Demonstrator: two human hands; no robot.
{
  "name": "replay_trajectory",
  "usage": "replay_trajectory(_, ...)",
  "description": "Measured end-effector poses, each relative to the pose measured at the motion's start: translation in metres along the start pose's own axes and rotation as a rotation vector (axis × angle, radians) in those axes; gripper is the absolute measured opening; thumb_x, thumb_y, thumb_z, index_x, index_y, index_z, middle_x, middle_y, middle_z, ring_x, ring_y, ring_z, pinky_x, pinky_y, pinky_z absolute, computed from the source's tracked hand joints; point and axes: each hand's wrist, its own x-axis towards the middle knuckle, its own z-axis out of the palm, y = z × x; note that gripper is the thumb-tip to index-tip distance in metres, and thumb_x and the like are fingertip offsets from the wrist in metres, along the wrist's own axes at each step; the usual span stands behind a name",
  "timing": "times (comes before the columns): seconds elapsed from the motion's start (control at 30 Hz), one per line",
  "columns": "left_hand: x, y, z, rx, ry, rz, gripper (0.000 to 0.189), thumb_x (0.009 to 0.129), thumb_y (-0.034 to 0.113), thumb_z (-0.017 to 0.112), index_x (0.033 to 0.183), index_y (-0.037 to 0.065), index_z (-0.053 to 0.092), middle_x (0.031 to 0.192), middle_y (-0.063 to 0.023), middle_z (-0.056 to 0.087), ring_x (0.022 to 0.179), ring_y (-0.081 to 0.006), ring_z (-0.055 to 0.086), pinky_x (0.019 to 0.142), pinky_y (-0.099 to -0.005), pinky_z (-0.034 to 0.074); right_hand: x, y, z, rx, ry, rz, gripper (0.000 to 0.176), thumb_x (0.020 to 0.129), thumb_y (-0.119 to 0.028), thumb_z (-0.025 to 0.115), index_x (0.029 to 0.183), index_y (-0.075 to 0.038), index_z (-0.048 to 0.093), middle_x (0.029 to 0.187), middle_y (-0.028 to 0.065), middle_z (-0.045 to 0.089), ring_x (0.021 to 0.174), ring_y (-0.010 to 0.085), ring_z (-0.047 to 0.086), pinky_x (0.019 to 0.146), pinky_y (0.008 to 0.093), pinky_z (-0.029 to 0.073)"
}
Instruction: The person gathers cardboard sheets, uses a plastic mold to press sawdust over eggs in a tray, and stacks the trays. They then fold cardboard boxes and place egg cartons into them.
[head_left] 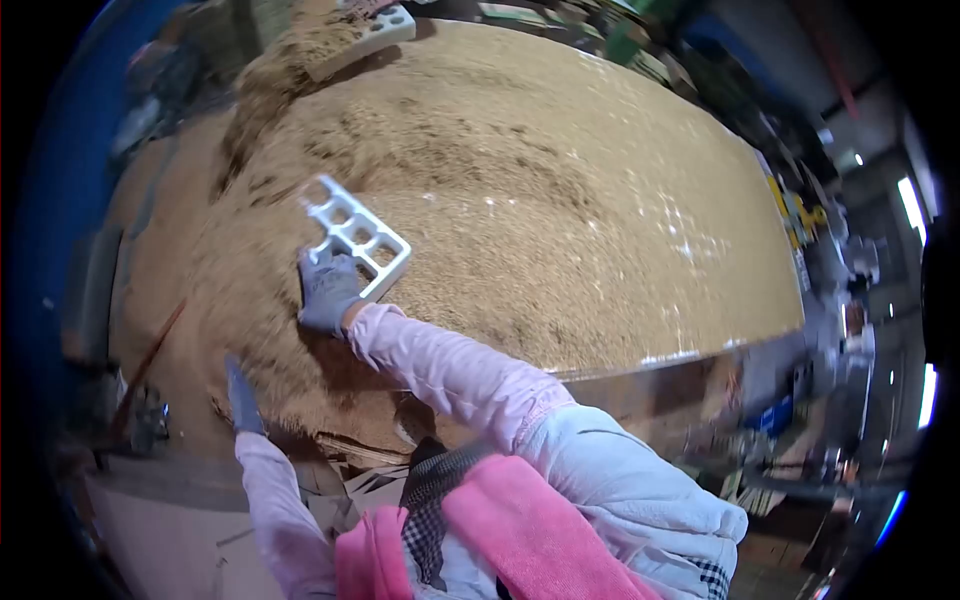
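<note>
My right hand [328,290], in a blue-grey glove with a pink sleeve, grips the near end of a white plastic tray with several square cells [358,233]. The tray lies tilted on a broad bed of tan sawdust-like material [520,200]. My left hand [241,397], also gloved, hangs lower at the near edge of the bed with its fingers extended; it holds nothing. Motion blur softens both hands.
A second white celled tray [372,34] lies at the far end of the bed. The bed's metal rim [640,372] runs along the near right side. Cardboard pieces [345,470] lie below me. Machinery and clutter stand at the right.
</note>
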Motion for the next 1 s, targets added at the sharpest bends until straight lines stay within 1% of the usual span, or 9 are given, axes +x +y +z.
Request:
replay_trajectory(0.1,-0.002,-0.002,0.013,-0.369,-0.121,-0.04,0.051,0.1,0.027,0.024,0.143,0.001,0.013,0.15,-0.006,0.011,0.138,-0.0169,0.011,0.113,-0.0302,0.006,-0.04,0.078,0.008,0.172,0.301,-0.088,0.071,0.064,-0.031,0.065,0.127,-0.004,0.043,0.106,0.0211,0.055,0.101,0.0346,0.053,0.085,0.0461,0.042)
replay_trajectory(0.2,-0.023,0.029,0.032,-0.523,-0.203,-0.139,0.049,0.099,0.02,0.02,0.143,0.0,0.009,0.151,-0.0068,0.007,0.139,-0.0164,0.007,0.114,-0.0292,0.003,-0.145,0.214,-0.012,0.303,0.187,0.396,0.068,0.07,-0.04,0.069,0.123,-0.005,0.045,0.107,0.0159,0.054,0.093,0.0327,0.055,0.082,0.0403,0.045)
replay_trajectory(0.27,-0.043,0.075,0.068,-0.142,0.072,-0.142,0.053,0.096,0.021,0.039,0.14,-0.002,0.019,0.144,-0.011,0.024,0.132,-0.019,0.023,0.111,-0.032,0.017,-0.246,0.299,-0.013,0.427,0.601,0.635,0.072,0.067,-0.03,0.076,0.123,0.001,0.043,0.108,0.0148,0.054,0.093,0.0268,0.056,0.082,0.0371,0.047)
replay_trajectory(0.33,-0.049,0.09,0.084,-0.07,0.207,-0.118,0.059,0.092,0.026,0.054,0.137,-0.003,0.027,0.138,-0.0143,0.036,0.127,-0.0219,0.034,0.107,-0.0344,0.025,-0.345,0.399,-0.001,0.282,0.547,0.897,0.076,0.066,-0.027,0.077,0.126,0.003,0.041,0.115,0.0203,0.053,0.098,0.0301,0.056,0.084,0.0357,0.046)
replay_trajectory(0.43,-0.046,0.086,0.087,0.096,0.284,0.017,0.066,0.089,0.036,0.057,0.135,-0.002,0.031,0.135,-0.0157,0.04,0.125,-0.0256,0.034,0.105,-0.036,0.028,-0.356,0.353,-0.019,0.423,0.249,1.332,0.091,0.065,-0.036,0.076,0.133,0.005,0.033,0.122,0.0273,0.048,0.106,0.0361,0.053,0.091,0.0376,0.041)
replay_trajectory(0.5,-0.028,0.041,0.075,0.115,0.305,-0.073,0.063,0.091,0.036,0.054,0.135,-0.003,0.032,0.137,-0.0165,0.037,0.125,-0.0258,0.034,0.106,-0.0357,0.026,-0.33,0.315,0.029,-0.045,0.448,0.961,0.092,0.066,-0.038,0.074,0.136,0.003,0.03,0.127,0.028,0.042,0.111,0.0361,0.049,0.095,0.0388,0.038)
replay_trajectory(0.6,-0.043,0.075,0.083,0.044,0.227,0.008,0.064,0.093,0.038,0.048,0.137,-0.003,0.027,0.142,-0.0181,0.028,0.128,-0.0254,0.031,0.108,-0.0343,0.022,-0.246,0.211,0.042,0.144,0.482,0.586,0.085,0.065,-0.036,0.072,0.131,0.003,0.035,0.114,0.0242,0.048,0.112,0.0371,0.044,0.094,0.0441,0.037)
replay_trajectory(0.83,-0.053,0.078,0.069,-0.617,0.056,-0.137,0.067,0.094,0.044,0.041,0.14,-0.001,0.022,0.142,-0.0123,0.031,0.129,-0.0203,0.029,0.108,-0.0302,0.022,-0.073,-0.017,0.033,0.303,-0.02,0.027,0.083,0.066,-0.033,0.061,0.134,0.004,0.03,0.106,0.0222,0.051,0.102,0.0353,0.049,0.087,0.0464,0.039)
replay_trajectory(1.0,-0.029,0.062,0.034,0.048,0.136,-0.107,0.072,0.087,0.045,0.05,0.138,0.001,0.026,0.136,-0.0154,0.037,0.125,-0.026,0.034,0.105,-0.0352,0.026,-0.043,-0.025,0.054,0.349,0.225,-0.33,0.08,0.064,-0.031,0.063,0.131,0.003,0.036,0.106,0.0219,0.052,0.102,0.0379,0.048,0.09,0.0501,0.034)
